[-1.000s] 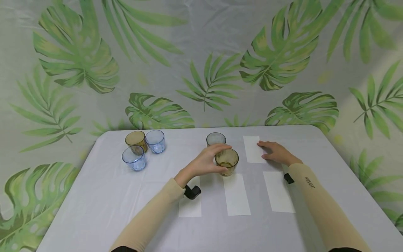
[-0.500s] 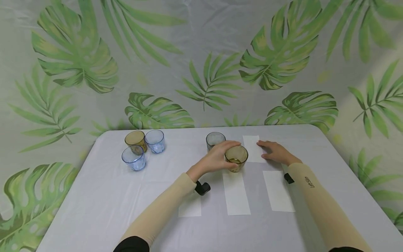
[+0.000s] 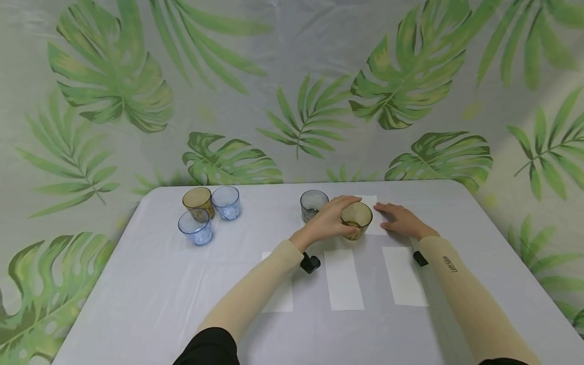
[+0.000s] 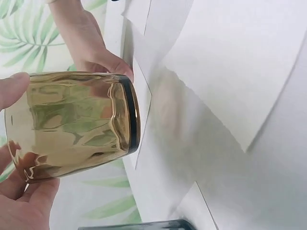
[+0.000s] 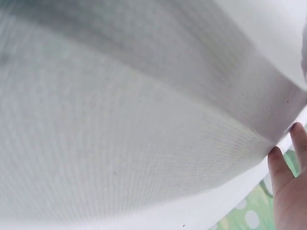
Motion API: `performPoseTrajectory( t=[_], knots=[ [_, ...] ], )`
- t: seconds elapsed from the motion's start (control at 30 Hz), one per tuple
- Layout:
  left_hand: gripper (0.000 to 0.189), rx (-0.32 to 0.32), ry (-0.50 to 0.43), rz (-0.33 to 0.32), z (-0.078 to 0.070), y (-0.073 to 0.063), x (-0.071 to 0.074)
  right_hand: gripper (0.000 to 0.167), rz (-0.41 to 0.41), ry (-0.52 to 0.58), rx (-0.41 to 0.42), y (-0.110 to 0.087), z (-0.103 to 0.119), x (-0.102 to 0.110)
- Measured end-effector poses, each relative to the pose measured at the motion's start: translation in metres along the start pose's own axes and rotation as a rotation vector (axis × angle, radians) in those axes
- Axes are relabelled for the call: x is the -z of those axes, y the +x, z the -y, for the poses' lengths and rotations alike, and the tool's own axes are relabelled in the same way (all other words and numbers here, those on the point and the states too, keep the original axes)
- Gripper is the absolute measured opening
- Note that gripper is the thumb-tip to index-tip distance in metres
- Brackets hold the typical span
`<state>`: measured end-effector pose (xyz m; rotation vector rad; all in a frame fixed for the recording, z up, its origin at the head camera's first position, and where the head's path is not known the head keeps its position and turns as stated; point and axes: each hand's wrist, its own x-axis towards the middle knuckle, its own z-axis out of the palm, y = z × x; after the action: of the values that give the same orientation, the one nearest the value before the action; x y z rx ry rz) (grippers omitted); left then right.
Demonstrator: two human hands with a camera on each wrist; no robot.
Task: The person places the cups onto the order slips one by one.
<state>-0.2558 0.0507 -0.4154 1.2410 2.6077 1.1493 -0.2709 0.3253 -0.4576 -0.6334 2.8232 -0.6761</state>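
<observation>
Across the near part of the tabletop [image 3: 150, 299], three white paper sheets are lying in a row: a left sheet [image 3: 282, 299] partly covered by the left sleeve [image 3: 259, 289], a middle sheet [image 3: 344, 281] and a right sheet [image 3: 405, 276] just beside the right sleeve [image 3: 465, 286]. Beyond this row, the left hand [image 3: 326, 221] is gripping an amber glass [image 3: 357, 220], thumb and fingers curling round its sides. That glass is being held upright, overlapping the left part of a far sheet [image 3: 376, 223] in the head view; whether its base is touching anything is unclear. To its right, the right hand [image 3: 401, 221] is holding nothing, its fingers extending loosely and their tips resting at the far sheet's right edge. Just beyond the left hand, and partly hidden by it, a grey glass [image 3: 314, 203] is standing upright. Well apart on the far left, three more are standing clustered: a blue glass [image 3: 196, 233] nearest, a second amber glass [image 3: 197, 197] behind it and another blue glass [image 3: 226, 203] alongside. Farthest off, a leaf-printed backdrop [image 3: 303, 116] is hanging.
</observation>
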Motion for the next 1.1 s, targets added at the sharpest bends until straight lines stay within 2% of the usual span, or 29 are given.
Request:
performPoseTrajectory(
  t=[0.13, 0.4, 0.63, 0.87, 1.1],
  knots=[
    [0.073, 0.022, 0.006, 0.004, 0.000, 0.010, -0.005, 0.060, 0.010, 0.007, -0.012, 0.000, -0.001, 0.001],
    [0.075, 0.026, 0.007, 0.000, 0.001, 0.030, -0.013, 0.066, 0.001, 0.019, -0.033, 0.001, -0.003, 0.000],
    [0.073, 0.058, -0.022, 0.004, 0.004, 0.045, -0.018, 0.067, 0.004, 0.017, -0.052, 0.002, -0.005, 0.000],
    [0.074, 0.110, -0.045, -0.024, 0.009, 0.056, -0.022, 0.061, -0.019, 0.005, -0.019, 0.001, -0.006, -0.001],
    [0.075, 0.123, -0.112, -0.037, 0.009, 0.062, -0.027, 0.055, -0.027, 0.054, -0.004, 0.001, -0.006, -0.002]
  ],
)
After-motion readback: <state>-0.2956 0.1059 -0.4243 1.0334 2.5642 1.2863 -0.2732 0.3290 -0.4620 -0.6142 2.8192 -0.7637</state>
